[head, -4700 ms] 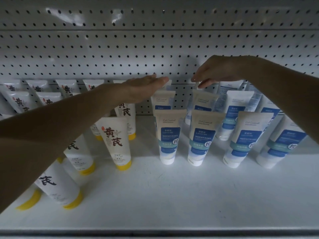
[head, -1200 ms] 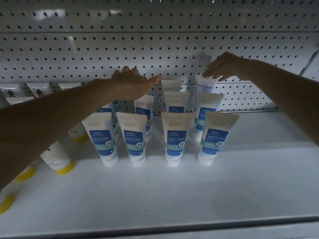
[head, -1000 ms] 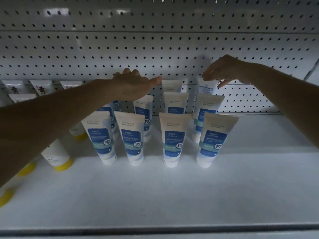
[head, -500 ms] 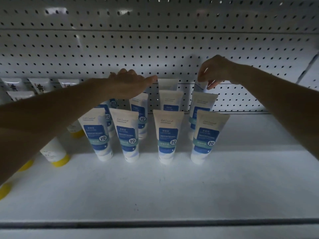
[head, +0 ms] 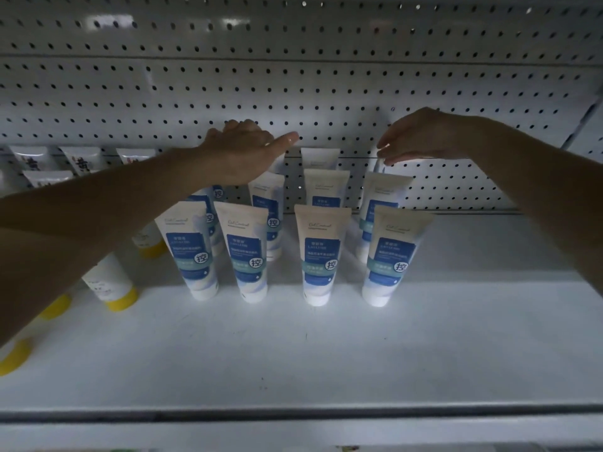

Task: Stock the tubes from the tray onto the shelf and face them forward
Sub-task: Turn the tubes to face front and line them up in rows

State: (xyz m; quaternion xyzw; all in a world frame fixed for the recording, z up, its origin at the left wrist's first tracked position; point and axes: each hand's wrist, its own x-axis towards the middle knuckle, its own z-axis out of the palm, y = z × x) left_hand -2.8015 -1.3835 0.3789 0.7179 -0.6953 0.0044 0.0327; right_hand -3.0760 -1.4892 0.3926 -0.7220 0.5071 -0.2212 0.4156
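Observation:
Several white tubes with blue labels stand cap-down on the white shelf (head: 326, 347), labels facing me, in four columns; the front row includes tube (head: 192, 252) and tube (head: 391, 256). My left hand (head: 248, 148) lies flat, fingers straight and pointing right, on the tops of the rear tubes of the two left columns. My right hand (head: 421, 138) reaches over the right column, and its fingertips pinch the top edge of the rearmost tube (head: 380, 166), which is mostly hidden behind the tubes in front. No tray is in view.
White tubes with yellow caps (head: 111, 285) fill the shelf's left part under my left forearm. The pegboard back wall (head: 326, 93) stands right behind the tubes. Bare shelf lies right of the blue tubes and in front of them, up to the front lip (head: 293, 415).
My right hand's fingers have come down and closed on the top of the rear right tube. My left hand has stayed on the left tubes' tops. The view drifted slightly.

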